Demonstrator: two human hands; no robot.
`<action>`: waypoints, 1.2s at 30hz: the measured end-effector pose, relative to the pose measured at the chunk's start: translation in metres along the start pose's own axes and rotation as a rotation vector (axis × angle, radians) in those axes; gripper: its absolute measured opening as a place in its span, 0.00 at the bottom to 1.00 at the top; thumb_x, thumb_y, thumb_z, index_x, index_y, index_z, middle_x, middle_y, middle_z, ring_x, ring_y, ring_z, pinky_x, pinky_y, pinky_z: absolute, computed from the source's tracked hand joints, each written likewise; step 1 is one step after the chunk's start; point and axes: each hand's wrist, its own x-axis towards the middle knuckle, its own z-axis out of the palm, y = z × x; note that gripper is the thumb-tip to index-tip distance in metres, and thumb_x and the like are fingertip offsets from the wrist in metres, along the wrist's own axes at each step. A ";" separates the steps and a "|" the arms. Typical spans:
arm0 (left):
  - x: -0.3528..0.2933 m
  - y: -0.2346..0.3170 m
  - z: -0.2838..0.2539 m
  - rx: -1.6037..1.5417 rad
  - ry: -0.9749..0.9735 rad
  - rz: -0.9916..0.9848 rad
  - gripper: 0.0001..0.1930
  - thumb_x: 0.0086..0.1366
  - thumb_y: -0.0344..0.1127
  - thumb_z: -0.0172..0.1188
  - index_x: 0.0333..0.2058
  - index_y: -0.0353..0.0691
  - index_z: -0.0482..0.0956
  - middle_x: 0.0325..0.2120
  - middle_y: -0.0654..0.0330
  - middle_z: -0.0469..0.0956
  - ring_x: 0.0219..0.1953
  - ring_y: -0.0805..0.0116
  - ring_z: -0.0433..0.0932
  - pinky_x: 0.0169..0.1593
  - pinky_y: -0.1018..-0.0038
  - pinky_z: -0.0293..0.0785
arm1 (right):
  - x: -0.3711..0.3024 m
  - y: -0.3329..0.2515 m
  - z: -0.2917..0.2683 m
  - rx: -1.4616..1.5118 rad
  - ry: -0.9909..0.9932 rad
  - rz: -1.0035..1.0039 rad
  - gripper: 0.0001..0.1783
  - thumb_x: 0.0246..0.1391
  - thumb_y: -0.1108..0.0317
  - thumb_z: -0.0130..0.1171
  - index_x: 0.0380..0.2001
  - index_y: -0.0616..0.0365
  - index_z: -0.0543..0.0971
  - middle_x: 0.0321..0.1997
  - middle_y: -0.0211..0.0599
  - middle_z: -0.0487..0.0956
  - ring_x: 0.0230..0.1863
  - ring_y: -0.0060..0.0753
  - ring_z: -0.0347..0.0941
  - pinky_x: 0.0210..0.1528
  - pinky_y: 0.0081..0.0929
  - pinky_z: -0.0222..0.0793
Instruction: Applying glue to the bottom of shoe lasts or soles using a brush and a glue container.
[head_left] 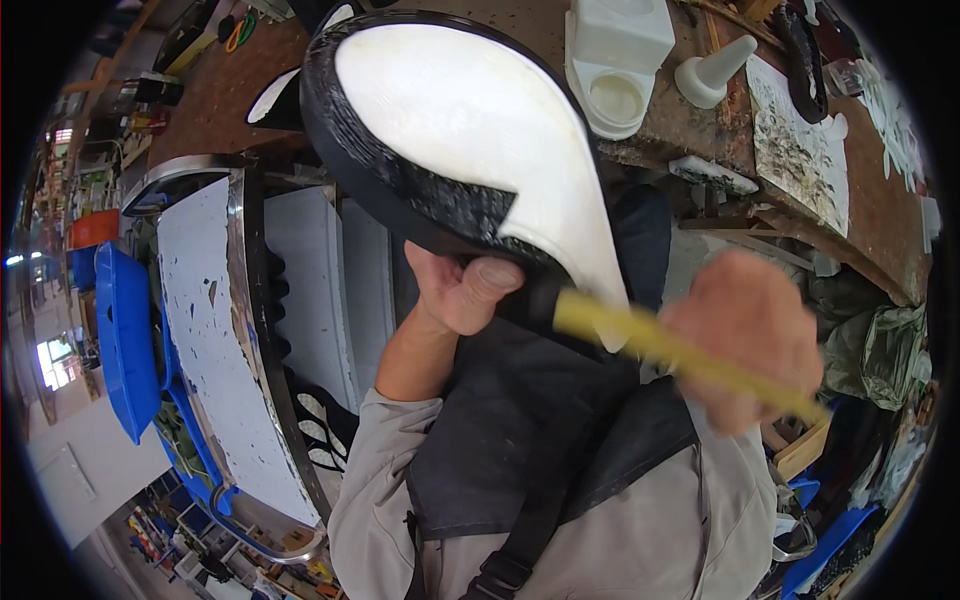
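A large black-and-white teardrop-shaped piece (450, 110) is held up in front of me, its face white and its rim black with a glossy, streaked band. My left hand (468, 287) grips its lower edge, thumb pressed on the black side and the other fingers partly hidden. My right hand (745, 335), smeared by motion, is closed round a yellow-handled brush (640, 340). The brush's dark tip lies at the piece's lower edge, near the narrow white tail; whether it touches cannot be made out.
On the brown workbench (720, 150) stand a white plastic container (620, 60) and a white nozzle-shaped piece (715, 72), beside a black-stained sheet (800, 150). To the left is a metal-edged white panel (215, 310) with a blue plastic bin (125, 340) beyond. A similar black-and-white piece (320, 430) lies low at left.
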 end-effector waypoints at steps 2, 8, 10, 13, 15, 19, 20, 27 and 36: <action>0.005 -0.001 0.000 0.033 0.026 0.061 0.33 0.54 0.41 0.69 0.53 0.27 0.66 0.47 0.54 0.73 0.47 0.65 0.72 0.53 0.71 0.66 | -0.004 -0.009 -0.007 -0.045 -0.043 -0.012 0.08 0.45 0.73 0.62 0.19 0.68 0.79 0.14 0.38 0.77 0.13 0.28 0.72 0.10 0.19 0.59; 0.019 0.011 0.004 0.246 0.042 0.049 0.48 0.58 0.63 0.56 0.61 0.26 0.52 0.52 0.31 0.65 0.41 0.52 0.78 0.42 0.64 0.79 | -0.006 -0.025 -0.010 -0.053 -0.075 -0.005 0.06 0.43 0.73 0.63 0.22 0.68 0.80 0.18 0.40 0.79 0.12 0.25 0.70 0.11 0.19 0.57; 0.020 0.009 -0.002 0.268 0.053 0.086 0.46 0.59 0.63 0.54 0.61 0.27 0.53 0.53 0.31 0.64 0.40 0.53 0.78 0.40 0.65 0.79 | -0.011 -0.031 -0.013 -0.150 0.019 0.042 0.06 0.42 0.74 0.63 0.22 0.68 0.80 0.18 0.41 0.79 0.13 0.25 0.70 0.11 0.19 0.57; 0.020 0.000 -0.008 0.230 0.060 0.106 0.44 0.62 0.63 0.49 0.62 0.29 0.52 0.53 0.31 0.64 0.39 0.53 0.78 0.37 0.66 0.78 | -0.011 -0.035 -0.029 -0.093 -0.306 0.044 0.06 0.48 0.71 0.58 0.28 0.63 0.77 0.21 0.42 0.76 0.14 0.31 0.66 0.18 0.29 0.62; 0.016 -0.003 -0.012 0.128 0.147 0.044 0.44 0.63 0.63 0.45 0.63 0.29 0.50 0.55 0.32 0.62 0.41 0.51 0.77 0.38 0.67 0.78 | -0.008 -0.037 -0.035 -0.046 -0.277 -0.040 0.05 0.48 0.71 0.57 0.26 0.62 0.78 0.23 0.43 0.77 0.15 0.31 0.65 0.20 0.27 0.62; 0.021 -0.007 -0.022 0.111 0.009 -0.020 0.44 0.64 0.63 0.42 0.64 0.31 0.46 0.58 0.32 0.58 0.43 0.52 0.75 0.40 0.68 0.78 | -0.003 -0.021 -0.048 0.250 -0.526 0.013 0.06 0.50 0.70 0.56 0.27 0.60 0.80 0.23 0.36 0.78 0.17 0.27 0.69 0.21 0.24 0.64; 0.027 -0.008 -0.015 0.093 -0.012 -0.024 0.44 0.64 0.63 0.42 0.64 0.31 0.46 0.58 0.32 0.58 0.43 0.52 0.75 0.40 0.68 0.78 | 0.014 -0.024 -0.063 0.394 -0.575 0.111 0.08 0.49 0.69 0.57 0.29 0.61 0.81 0.24 0.35 0.79 0.17 0.26 0.69 0.19 0.23 0.63; 0.027 -0.008 -0.019 -0.053 0.057 -0.113 0.44 0.64 0.63 0.42 0.64 0.30 0.47 0.57 0.32 0.58 0.42 0.51 0.76 0.41 0.67 0.78 | 0.026 0.007 -0.035 0.064 -0.262 0.240 0.10 0.53 0.69 0.56 0.24 0.65 0.80 0.23 0.39 0.80 0.15 0.23 0.70 0.17 0.21 0.61; 0.004 -0.026 -0.034 0.027 -0.133 -0.129 0.51 0.54 0.67 0.56 0.62 0.29 0.53 0.55 0.35 0.63 0.42 0.50 0.75 0.43 0.64 0.76 | 0.030 -0.006 -0.023 0.143 -0.246 0.260 0.10 0.40 0.68 0.67 0.24 0.65 0.81 0.17 0.38 0.78 0.14 0.27 0.71 0.14 0.20 0.63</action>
